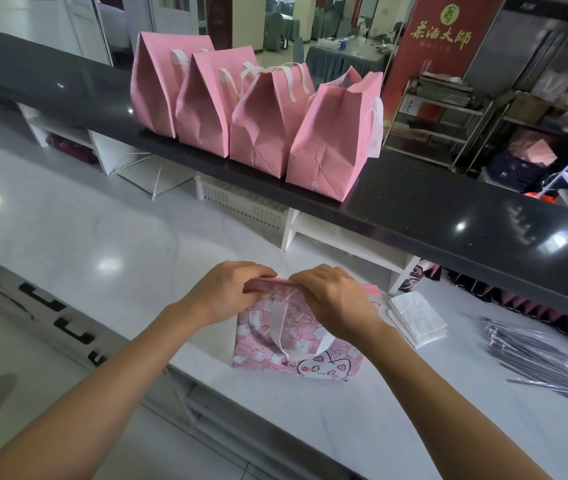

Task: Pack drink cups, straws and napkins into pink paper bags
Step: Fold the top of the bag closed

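Behind the white desk (68, 216), 4 pink bags (255, 109) stand on the black ledge (449, 202); left hand (230, 292) and right hand (334, 299) pinch open a 5th, flat cat-print bag (275, 344), napkins (417, 318) and straws (535, 358) unpacked.

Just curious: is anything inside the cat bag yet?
Cannot tell. The cat bag lies flat on the white counter, and both hands pinch its top edge; the inside is hidden.

Both fingertips vanish behind the flat bag's (296, 341) top edge; the straws (535, 358) blur together, and the upright bags' (251, 109) contents stay hidden.
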{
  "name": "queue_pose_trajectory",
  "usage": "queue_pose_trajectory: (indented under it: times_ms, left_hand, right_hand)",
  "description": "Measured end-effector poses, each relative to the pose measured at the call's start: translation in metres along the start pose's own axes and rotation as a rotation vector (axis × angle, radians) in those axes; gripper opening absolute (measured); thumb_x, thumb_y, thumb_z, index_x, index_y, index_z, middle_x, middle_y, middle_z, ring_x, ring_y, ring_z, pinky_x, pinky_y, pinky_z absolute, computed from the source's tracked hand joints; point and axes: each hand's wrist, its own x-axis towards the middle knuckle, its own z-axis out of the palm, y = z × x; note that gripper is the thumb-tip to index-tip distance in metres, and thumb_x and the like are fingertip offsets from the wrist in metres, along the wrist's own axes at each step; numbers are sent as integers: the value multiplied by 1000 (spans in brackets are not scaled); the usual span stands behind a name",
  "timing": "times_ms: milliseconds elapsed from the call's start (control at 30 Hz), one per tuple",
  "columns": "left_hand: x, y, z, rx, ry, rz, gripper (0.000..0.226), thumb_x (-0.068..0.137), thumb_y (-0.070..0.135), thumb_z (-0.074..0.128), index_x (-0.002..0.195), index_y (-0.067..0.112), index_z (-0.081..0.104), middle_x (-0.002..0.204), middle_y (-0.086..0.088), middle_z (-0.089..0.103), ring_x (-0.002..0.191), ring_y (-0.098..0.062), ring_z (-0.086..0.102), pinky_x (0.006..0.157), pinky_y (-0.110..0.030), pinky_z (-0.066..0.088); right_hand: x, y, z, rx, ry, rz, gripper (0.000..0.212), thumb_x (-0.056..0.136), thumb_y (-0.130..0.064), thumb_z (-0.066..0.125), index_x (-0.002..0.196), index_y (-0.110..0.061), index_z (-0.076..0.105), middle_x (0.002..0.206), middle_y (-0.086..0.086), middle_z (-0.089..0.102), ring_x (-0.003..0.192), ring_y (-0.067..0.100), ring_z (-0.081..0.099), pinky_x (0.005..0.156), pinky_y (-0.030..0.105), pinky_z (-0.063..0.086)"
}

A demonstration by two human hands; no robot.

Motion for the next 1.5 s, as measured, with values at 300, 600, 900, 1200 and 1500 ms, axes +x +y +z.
queue_pose_trajectory:
  times_ms: [300, 600, 900, 1200, 1500]
  left_hand:
    - [-7, -1, 0, 83, 20, 120, 54, 84, 12, 80, 135, 20, 62, 111, 4, 72, 89, -14, 71, 79, -38, 61]
    - [-7, 5, -3, 356, -19, 464, 21, 99, 20, 56, 118, 17, 66, 114, 3, 65, 79, -19, 66, 54, -35, 57]
    - [-15, 7, -3, 355, -49, 395, 21, 92, 18, 61, 111, 18, 70, 115, 3, 64, 83, -15, 60, 66, -27, 51]
    - [-6, 26, 10, 158, 6, 155, 11, 91, 13, 70, 93, 19, 61, 90, 12, 60, 72, -9, 57, 60, -35, 53]
    - [-8, 19, 1, 54, -63, -91, 15, 93, 32, 69, 103, 20, 71, 88, 15, 66, 77, -5, 61, 69, -29, 52]
  right_hand:
    - [-35, 27, -13, -187, 12, 195, 14, 97, -13, 65, 109, -18, 62, 86, -5, 69, 73, 22, 63, 76, 40, 51]
    - [-43, 29, -1, -198, 97, 167, 14, 91, -2, 65, 93, -13, 57, 85, 0, 63, 72, 25, 57, 77, 37, 46]
    - [-66, 36, -5, -104, -40, 202, 20, 93, -14, 64, 112, -14, 59, 121, 0, 65, 109, 23, 59, 93, 41, 47]
    - [-23, 0, -7, 0, -33, 167, 28, 98, -27, 60, 123, -15, 62, 106, 3, 73, 95, 25, 65, 89, 42, 49]
    - [-6, -6, 14, -8, -19, 174, 11, 86, -4, 73, 91, -12, 68, 72, 3, 62, 64, 24, 51, 57, 40, 50]
